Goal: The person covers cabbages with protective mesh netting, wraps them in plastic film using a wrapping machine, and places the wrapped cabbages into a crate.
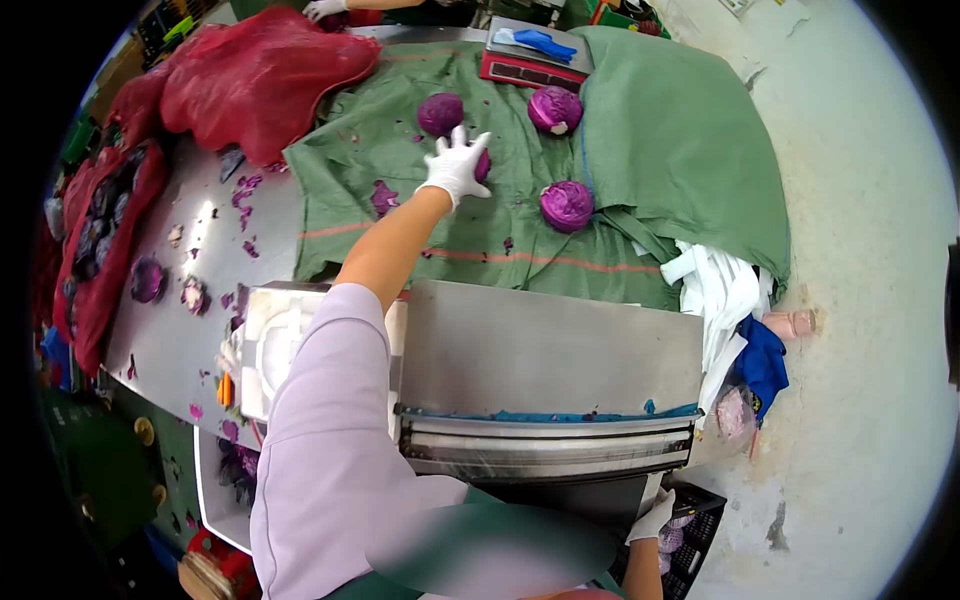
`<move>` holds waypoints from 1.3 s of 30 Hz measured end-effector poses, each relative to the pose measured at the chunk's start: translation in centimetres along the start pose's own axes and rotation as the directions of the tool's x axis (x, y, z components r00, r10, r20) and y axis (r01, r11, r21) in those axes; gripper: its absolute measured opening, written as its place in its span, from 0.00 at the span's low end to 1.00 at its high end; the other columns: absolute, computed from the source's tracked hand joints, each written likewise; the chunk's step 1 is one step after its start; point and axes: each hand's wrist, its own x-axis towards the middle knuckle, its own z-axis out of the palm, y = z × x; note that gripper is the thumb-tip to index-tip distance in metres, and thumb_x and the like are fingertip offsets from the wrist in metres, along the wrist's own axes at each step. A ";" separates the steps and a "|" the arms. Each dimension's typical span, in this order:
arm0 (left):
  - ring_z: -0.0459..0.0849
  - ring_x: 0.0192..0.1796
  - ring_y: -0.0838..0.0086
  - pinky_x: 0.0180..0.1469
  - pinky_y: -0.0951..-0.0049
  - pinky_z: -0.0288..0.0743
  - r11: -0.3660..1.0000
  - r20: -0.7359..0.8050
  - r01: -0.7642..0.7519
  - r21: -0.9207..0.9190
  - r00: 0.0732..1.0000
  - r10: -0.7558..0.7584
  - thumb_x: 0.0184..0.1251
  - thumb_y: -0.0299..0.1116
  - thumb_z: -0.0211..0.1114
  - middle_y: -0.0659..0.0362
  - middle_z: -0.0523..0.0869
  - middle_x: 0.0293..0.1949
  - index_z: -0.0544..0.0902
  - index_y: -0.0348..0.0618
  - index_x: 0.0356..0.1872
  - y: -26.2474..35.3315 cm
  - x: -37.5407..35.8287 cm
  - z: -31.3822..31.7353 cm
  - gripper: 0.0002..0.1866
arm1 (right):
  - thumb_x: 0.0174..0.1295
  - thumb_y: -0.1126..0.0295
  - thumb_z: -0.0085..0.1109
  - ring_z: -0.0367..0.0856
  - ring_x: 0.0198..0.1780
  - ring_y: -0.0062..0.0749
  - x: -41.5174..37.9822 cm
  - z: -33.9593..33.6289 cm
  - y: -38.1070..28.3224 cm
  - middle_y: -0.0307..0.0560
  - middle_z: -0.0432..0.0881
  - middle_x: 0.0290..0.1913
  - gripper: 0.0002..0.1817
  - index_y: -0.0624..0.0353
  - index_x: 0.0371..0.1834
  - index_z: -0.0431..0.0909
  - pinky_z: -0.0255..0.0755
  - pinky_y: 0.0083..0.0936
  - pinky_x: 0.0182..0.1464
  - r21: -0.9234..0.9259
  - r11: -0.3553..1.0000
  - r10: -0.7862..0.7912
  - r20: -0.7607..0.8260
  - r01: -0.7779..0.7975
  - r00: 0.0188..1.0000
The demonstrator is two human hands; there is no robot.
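My left hand point(456, 170), in a white glove, reaches far forward with fingers spread over the green woven cloth point(350, 190). Under and beside its fingers shows part of a red cabbage point(483, 166), mostly hidden by the hand. Just beyond the fingertips sits another red cabbage point(440, 114). To the right lie two more, a shiny one point(555, 110) near the scale and a second shiny one point(567, 206) nearer me. My right hand point(653, 517), also gloved, is low by the steel machine's right corner, beside a black crate point(708, 525); its fingers are partly hidden.
A steel machine point(550, 345) with a front roller stands before me. At the back is a red scale point(530, 70) with blue gloves on it. Red mesh sacks point(250, 75) and leaf scraps cover the left. A green covered heap point(680, 140) and white strips point(705, 300) stand right.
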 end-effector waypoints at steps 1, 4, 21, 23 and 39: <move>0.68 0.67 0.43 0.62 0.45 0.69 0.991 -0.022 0.020 -0.131 0.999 -0.024 0.34 0.50 0.82 0.45 0.61 0.71 0.60 0.71 0.72 -1.0 1.8 1.6 0.56 | 0.74 0.52 0.36 0.80 0.50 0.37 1.0 -0.5 0.4 0.51 0.83 0.48 0.28 0.69 0.47 0.78 0.69 0.30 0.58 0.013 1.000 0.002 0.008 -0.002 1.000; 0.83 0.55 0.53 0.56 0.64 0.78 0.790 -0.242 0.034 -0.612 0.943 -0.228 0.38 0.45 0.79 0.45 0.79 0.57 0.72 0.54 0.66 -5.2 3.8 3.9 0.45 | 0.74 0.51 0.35 0.80 0.52 0.37 0.7 1.6 -1.5 0.50 0.82 0.53 0.30 0.68 0.52 0.78 0.68 0.29 0.60 -0.073 0.997 -0.008 0.048 0.012 0.999; 0.70 0.66 0.52 0.68 0.60 0.64 0.913 -0.344 -0.017 -0.407 0.929 -0.136 0.39 0.35 0.78 0.45 0.72 0.63 0.71 0.46 0.65 -8.6 -45.1 -11.3 0.44 | 0.72 0.52 0.39 0.79 0.47 0.30 -0.6 -5.7 -0.6 0.44 0.82 0.46 0.23 0.59 0.48 0.79 0.72 0.27 0.53 -0.227 0.967 0.153 0.145 -0.118 0.977; 0.64 0.71 0.50 0.72 0.59 0.58 0.907 -0.323 -0.001 -0.421 0.935 -0.149 0.39 0.32 0.77 0.44 0.68 0.66 0.69 0.45 0.67 -7.6 -47.3 -11.1 0.46 | 0.71 0.53 0.39 0.78 0.47 0.29 -0.8 -6.3 -1.3 0.43 0.82 0.46 0.23 0.58 0.48 0.79 0.72 0.24 0.52 -0.299 0.949 0.138 0.120 -0.097 0.983; 0.50 0.78 0.58 0.77 0.58 0.48 0.795 -0.378 0.053 -0.604 0.859 -0.345 0.47 0.42 0.79 0.48 0.56 0.75 0.55 0.50 0.76 -10.0 -58.5 -16.9 0.55 | 0.71 0.72 0.42 0.79 0.55 0.39 -14.0 1.1 -20.9 0.52 0.79 0.54 0.16 0.68 0.50 0.80 0.73 0.31 0.60 -0.281 0.249 -0.728 0.577 0.927 0.371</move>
